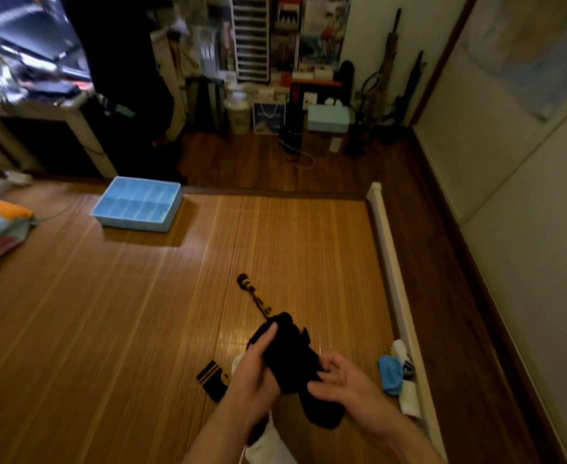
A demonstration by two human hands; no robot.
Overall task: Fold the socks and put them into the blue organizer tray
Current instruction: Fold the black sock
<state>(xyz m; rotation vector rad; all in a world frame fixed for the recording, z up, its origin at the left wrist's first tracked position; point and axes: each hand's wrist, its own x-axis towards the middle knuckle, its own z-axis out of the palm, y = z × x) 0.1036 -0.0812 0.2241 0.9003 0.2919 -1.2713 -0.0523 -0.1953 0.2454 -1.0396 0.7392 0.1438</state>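
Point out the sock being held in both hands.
The plain black sock, gripped by left hand and right hand. The striped black-and-yellow socks and blue sock lie untouched on the mat.

Dim warm light, floor glare, blurred, warped edges.

Both bare forearms enter from the lower edge and converge at centre. The left hand (253, 373) lies palm-down, its fingers (268, 336) extended forward and pressed along the upper side of a bunched black fabric sock (292, 360). The right hand (345, 386) is turned palm-inward, fingers curled, fingertips (320, 376) pinching the sock's near edge just beside the left knuckles.
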